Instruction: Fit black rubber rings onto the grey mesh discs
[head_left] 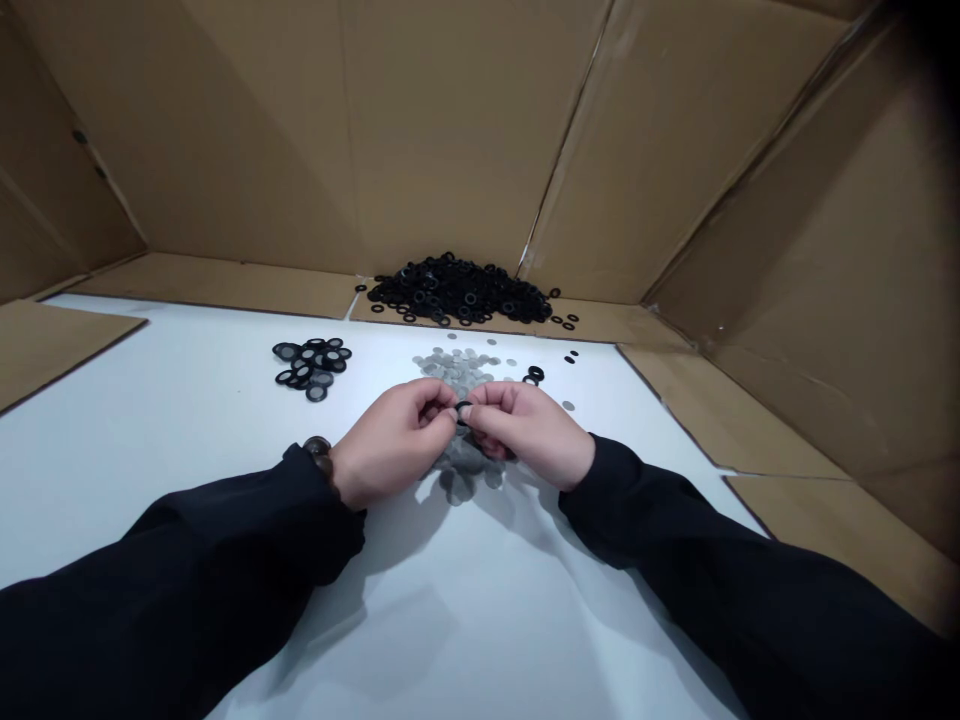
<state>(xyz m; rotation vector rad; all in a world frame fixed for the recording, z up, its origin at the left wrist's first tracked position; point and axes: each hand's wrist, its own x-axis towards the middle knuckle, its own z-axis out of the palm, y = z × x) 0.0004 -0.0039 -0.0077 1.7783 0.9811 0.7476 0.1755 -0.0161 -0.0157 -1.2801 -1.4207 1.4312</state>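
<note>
Between my two hands a small black ring (pixel 464 407) is pinched by thumbs and fingers. My left hand (pixel 401 435) grips its left side, with the fingers curled. On the other side my right hand (pixel 529 425) pinches it too. Whether a disc sits inside the ring I cannot tell. Below and behind the hands lies a heap of thin grey mesh-like discs (pixel 459 368), partly hidden by them. To the left is a pile of black rings with grey discs in them (pixel 313 362). Right of my hands rest a few loose black rings (pixel 535 373).
A big mound of black rings (pixel 457 287) lies on a cardboard strip against the back cardboard wall (pixel 450 130). More cardboard walls rise left and right. Cardboard sheets (pixel 675 415) edge the white table surface (pixel 187 400). Two small black pieces (pixel 571 357) lie at the right.
</note>
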